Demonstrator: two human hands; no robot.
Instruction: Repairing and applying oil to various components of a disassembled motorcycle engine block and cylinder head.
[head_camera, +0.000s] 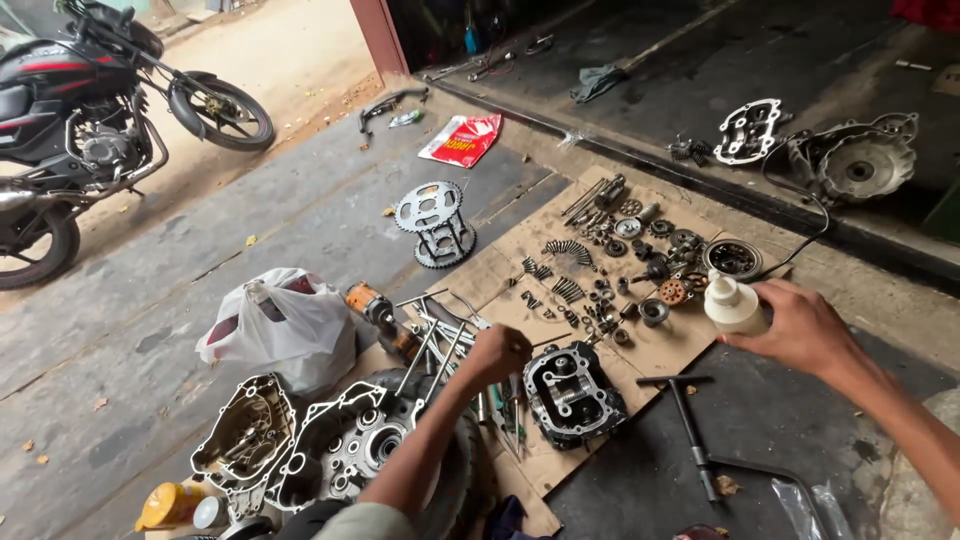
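Engine is fully stripped, I judge: small parts (640, 260) (gears, bolts, springs etc.) lie sorted on the cardboard (660, 350), crankcase covers (300, 440) lie at lower left. Reassembly seems only at the start. Right hand (800, 330) is closed around a small white bottle (733, 305), held above the cardboard's right edge. Left hand (497, 352) is closed w/ fingers curled, just beside the cylinder head (572, 392); I cannot tell if it grips a tool. T-handle wrench (690, 425) lies untouched on the floor nearby.

Both forearms are bare; a pale grey-green sleeve (365, 522) shows.
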